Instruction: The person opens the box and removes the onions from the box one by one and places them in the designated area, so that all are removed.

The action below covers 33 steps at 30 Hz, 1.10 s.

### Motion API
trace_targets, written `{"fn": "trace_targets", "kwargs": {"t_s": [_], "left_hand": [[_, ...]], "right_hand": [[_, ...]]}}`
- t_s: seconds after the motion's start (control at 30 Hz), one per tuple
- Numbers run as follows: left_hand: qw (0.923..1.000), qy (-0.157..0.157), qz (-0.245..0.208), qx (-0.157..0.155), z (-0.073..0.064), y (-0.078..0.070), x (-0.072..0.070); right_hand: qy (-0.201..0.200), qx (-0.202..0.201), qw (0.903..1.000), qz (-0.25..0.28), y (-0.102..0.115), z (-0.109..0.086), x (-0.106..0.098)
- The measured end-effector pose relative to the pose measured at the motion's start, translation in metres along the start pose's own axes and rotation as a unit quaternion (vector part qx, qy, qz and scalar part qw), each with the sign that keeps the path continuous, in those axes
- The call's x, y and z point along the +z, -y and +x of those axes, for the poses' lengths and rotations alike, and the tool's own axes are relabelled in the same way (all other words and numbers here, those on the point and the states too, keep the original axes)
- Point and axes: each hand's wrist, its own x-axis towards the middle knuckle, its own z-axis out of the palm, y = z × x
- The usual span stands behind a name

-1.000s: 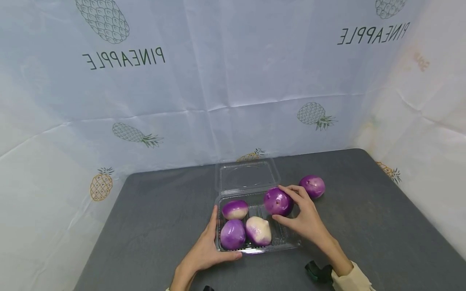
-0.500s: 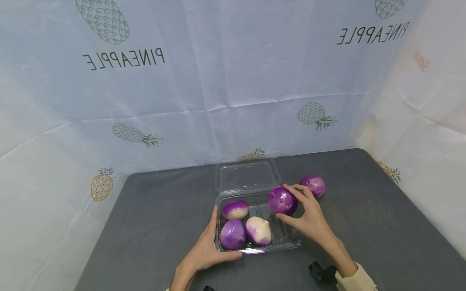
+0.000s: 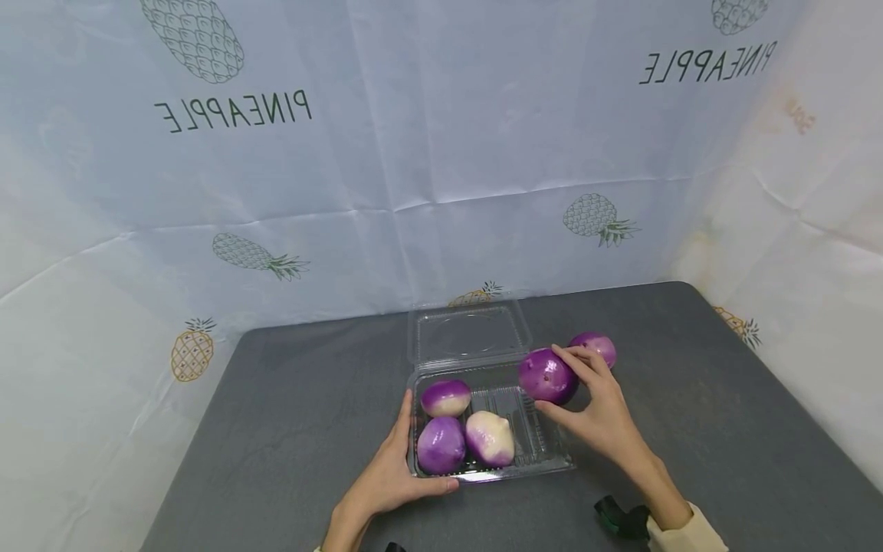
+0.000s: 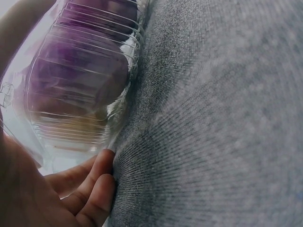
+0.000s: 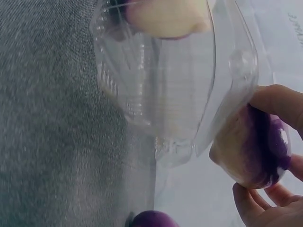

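Note:
A clear plastic clamshell box point(image 3: 531, 441) lies with its lid point(image 3: 471, 333) folded back on the table. In its left part sit an upper purple-and-white turnip point(image 3: 445, 398), a purple turnip point(image 3: 441, 445) and a mostly cream one point(image 3: 490, 439). My left hand point(image 3: 395, 479) holds the box by its front left corner, fingers along the side and thumb along the front. Over the back right corner, my right hand point(image 3: 599, 414) grips another turnip point(image 3: 547, 376) between thumb and fingers. The right wrist view shows this held turnip point(image 5: 251, 146) raised beside the box wall.
One more turnip point(image 3: 597, 347) rests on the dark grey table point(image 3: 717, 414), just behind my right hand. A white pineapple-print cloth point(image 3: 483, 138) hangs along the back and sides of the table. Dark wrist gear point(image 3: 623, 518) is by my right sleeve.
My right hand has drawn the held turnip rightward and slightly up, from above the right compartment to the box's back right edge. The left hand stays in place.

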Motion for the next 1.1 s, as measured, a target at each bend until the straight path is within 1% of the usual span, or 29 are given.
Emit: {"fn": "trace_targets", "kwargs": {"t_s": [0.27,0.43,0.8,0.97,1.1], "left_hand": [[1.0,0.0,0.001,0.003,0.0,-0.001,0.0],[1.0,0.001,0.003,0.004,0.0,-0.001,0.0],[1.0,0.002,0.005,0.004,0.0,-0.001,-0.001],[1.0,0.002,0.004,0.004,0.0,-0.001,-0.001],[1.0,0.004,0.002,0.003,0.0,-0.001,-0.001]], "right_hand": [[-0.008,0.002,0.9998,-0.019,-0.008,0.001,-0.008],[-0.022,0.001,0.9997,-0.01,-0.013,0.002,-0.014],[-0.043,0.03,0.9986,-0.005,-0.018,0.002,-0.031],[-0.055,0.03,0.998,0.003,-0.023,0.002,-0.038],[-0.065,0.031,0.9974,-0.005,-0.026,0.003,-0.045]]}}
